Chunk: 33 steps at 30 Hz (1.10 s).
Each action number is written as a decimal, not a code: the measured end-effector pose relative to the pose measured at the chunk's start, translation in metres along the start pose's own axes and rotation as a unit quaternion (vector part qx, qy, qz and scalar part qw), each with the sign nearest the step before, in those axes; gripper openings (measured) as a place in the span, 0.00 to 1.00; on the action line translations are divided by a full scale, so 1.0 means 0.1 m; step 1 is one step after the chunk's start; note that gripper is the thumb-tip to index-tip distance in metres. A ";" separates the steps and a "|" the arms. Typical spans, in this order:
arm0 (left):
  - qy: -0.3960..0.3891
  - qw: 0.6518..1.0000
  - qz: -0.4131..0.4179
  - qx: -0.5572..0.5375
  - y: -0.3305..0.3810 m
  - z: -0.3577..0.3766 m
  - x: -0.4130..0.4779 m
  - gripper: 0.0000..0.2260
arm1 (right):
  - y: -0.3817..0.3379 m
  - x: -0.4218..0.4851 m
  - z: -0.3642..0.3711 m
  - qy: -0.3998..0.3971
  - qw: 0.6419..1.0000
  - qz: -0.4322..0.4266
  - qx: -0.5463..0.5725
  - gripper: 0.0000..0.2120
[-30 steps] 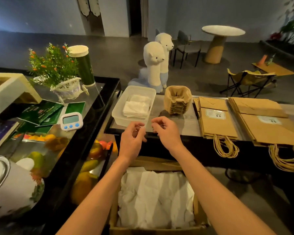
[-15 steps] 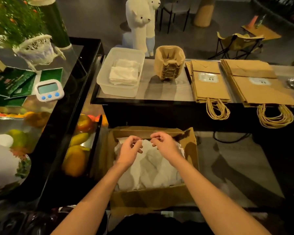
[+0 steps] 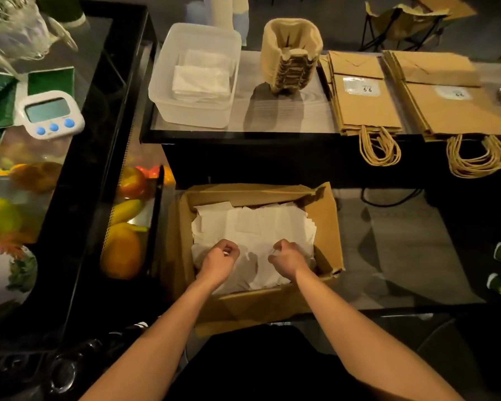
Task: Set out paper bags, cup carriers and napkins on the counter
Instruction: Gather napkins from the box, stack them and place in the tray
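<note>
Left hand (image 3: 219, 260), right hand (image 3: 288, 259) curling fingers over napkins (image 3: 255, 227) in box (image 3: 324, 215); grip unclear; glass-topped table (image 3: 287, 117) carrying bags (image 3: 365, 111)

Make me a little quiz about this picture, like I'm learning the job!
1. True or false: the cup carriers stand between the plastic tub and the paper bags.
2. The left hand and right hand reach into: A the plastic tub, B the cardboard box, C a paper bag.
3. How many stacks of paper bags lie on the counter?
Key: 1 true; 2 B; 3 two.
</note>
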<state>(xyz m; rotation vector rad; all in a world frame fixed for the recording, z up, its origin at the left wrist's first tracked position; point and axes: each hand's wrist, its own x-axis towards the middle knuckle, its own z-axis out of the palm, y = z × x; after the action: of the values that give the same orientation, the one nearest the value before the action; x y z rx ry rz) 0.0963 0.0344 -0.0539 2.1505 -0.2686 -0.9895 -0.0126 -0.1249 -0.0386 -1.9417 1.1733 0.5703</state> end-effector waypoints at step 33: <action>0.064 0.993 -0.059 0.081 -0.10 0.02 0.09 0.24 | -0.42 0.42 -0.07 0.060 0.983 -0.114 -0.131 0.29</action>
<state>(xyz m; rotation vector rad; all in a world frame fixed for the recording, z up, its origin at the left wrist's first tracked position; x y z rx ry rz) 0.1001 0.0362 -0.0674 2.3910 -0.1656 -0.9165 0.0446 -0.1416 -0.0477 -2.3263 0.9656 0.5119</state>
